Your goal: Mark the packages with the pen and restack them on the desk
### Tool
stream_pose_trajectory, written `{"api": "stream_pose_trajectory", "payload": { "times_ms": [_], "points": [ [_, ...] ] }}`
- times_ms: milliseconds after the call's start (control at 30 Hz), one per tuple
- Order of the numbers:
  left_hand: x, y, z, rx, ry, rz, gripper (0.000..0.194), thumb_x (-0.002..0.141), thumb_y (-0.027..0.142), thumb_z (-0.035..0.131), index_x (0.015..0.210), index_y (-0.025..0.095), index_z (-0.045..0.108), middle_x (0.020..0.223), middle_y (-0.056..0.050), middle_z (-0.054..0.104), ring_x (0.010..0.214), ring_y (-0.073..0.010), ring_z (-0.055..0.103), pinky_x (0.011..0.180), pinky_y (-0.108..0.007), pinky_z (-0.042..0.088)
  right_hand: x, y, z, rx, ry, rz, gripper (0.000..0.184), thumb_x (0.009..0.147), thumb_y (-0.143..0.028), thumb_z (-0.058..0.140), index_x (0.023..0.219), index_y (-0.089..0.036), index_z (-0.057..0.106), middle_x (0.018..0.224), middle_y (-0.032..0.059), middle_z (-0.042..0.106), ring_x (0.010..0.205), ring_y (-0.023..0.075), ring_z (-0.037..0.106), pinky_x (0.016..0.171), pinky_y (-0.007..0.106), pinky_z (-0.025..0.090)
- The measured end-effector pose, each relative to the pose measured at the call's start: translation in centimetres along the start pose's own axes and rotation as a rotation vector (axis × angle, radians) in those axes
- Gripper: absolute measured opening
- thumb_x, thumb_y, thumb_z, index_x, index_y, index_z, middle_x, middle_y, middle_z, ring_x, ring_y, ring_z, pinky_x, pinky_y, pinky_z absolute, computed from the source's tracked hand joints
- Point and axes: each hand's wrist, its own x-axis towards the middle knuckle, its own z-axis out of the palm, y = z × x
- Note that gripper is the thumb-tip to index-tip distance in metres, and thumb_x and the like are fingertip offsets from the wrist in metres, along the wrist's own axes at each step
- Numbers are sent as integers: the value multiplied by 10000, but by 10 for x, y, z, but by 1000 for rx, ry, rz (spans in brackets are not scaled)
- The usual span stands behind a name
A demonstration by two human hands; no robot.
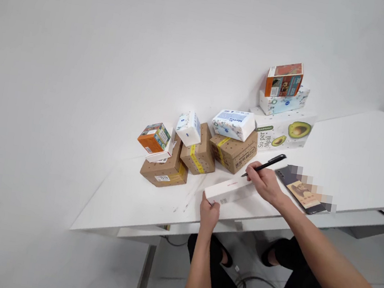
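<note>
My right hand pinches a black pen whose tip points down and left, above the far right part of a long white box. Small red print and a square code show on that box. At its left end, my left hand grips the box, with the thumb and a finger against its near side. A dark smartphone lies just right of my right hand, its screen lit with a picture.
Cardboard cartons stand along the wall, topped by tissue packs and an orange box. A white avocado-print box carries another tissue pack and an orange box. The white table's front edge runs before my legs; cables lie below.
</note>
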Motion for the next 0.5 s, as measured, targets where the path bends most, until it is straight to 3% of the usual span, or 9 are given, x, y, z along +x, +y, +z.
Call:
{"api": "stream_pose_trajectory", "payload": {
  "times_ms": [500],
  "points": [
    [-1, 2, 1, 24, -13, 6, 577, 634, 46, 512, 1203, 141, 531, 985, -82, 705, 932, -233, 655, 828, -324, 486, 4, -1, 9, -257, -147, -4, 330, 896, -423, 308, 656, -229, 423, 683, 44, 596, 554, 159, 538, 556, 271, 364]
  ]
}}
